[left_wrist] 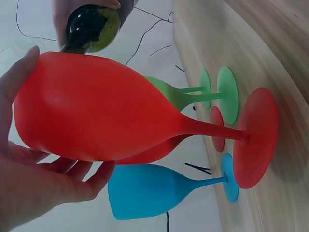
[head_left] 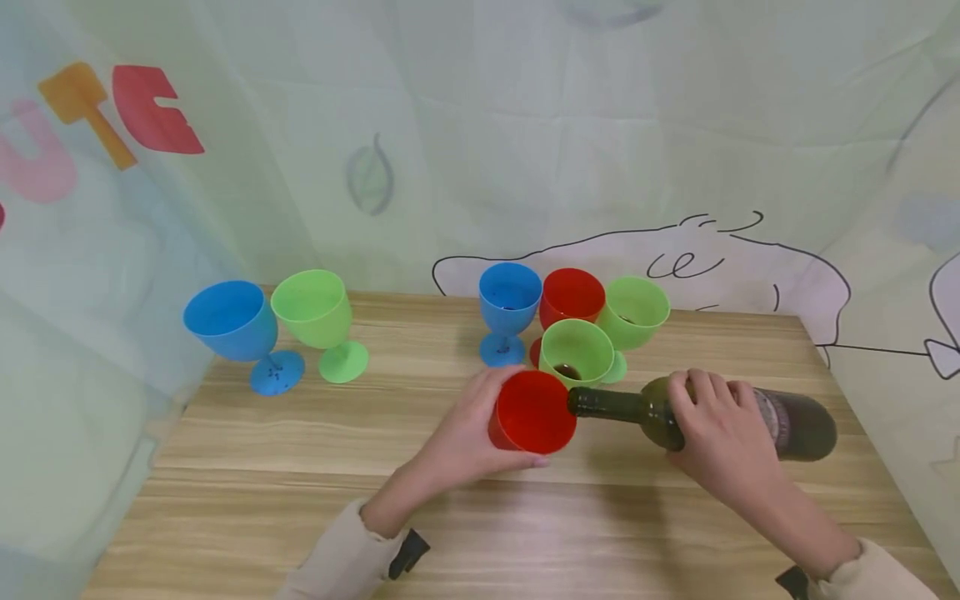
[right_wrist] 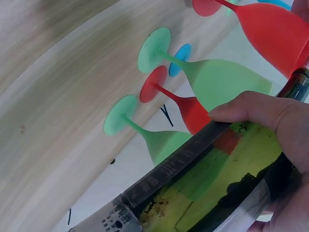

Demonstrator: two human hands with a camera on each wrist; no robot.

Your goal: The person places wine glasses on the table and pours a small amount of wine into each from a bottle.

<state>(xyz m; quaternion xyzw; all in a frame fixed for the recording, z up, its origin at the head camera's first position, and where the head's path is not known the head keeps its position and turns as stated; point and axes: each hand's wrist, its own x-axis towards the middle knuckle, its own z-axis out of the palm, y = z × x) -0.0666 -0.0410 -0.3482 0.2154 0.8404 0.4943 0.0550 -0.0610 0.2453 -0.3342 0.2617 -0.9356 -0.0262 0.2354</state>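
Note:
My left hand (head_left: pixel 468 429) grips a red goblet (head_left: pixel 534 414) round its bowl, thumb on the near side and fingers on the far side. In the left wrist view the red goblet (left_wrist: pixel 101 111) leans slightly, its foot close over the table. My right hand (head_left: pixel 723 433) holds a dark green wine bottle (head_left: pixel 806 425) round its shoulder, tilted almost level. The bottle's mouth (head_left: pixel 577 402) is right at the goblet's right rim. Dark liquid shows inside the bottle (right_wrist: pixel 231 193) in the right wrist view. Just behind, a green goblet (head_left: pixel 576 346) has a little dark liquid in it.
Behind it stand a blue goblet (head_left: pixel 510 300), another red goblet (head_left: pixel 573 292) and another green goblet (head_left: pixel 637 308). To the left are a second blue goblet (head_left: pixel 232 321) and a third green goblet (head_left: pixel 313 310). A printed cloth (head_left: pixel 487 142) hangs along the wooden table's (head_left: pixel 300 467) back edge.

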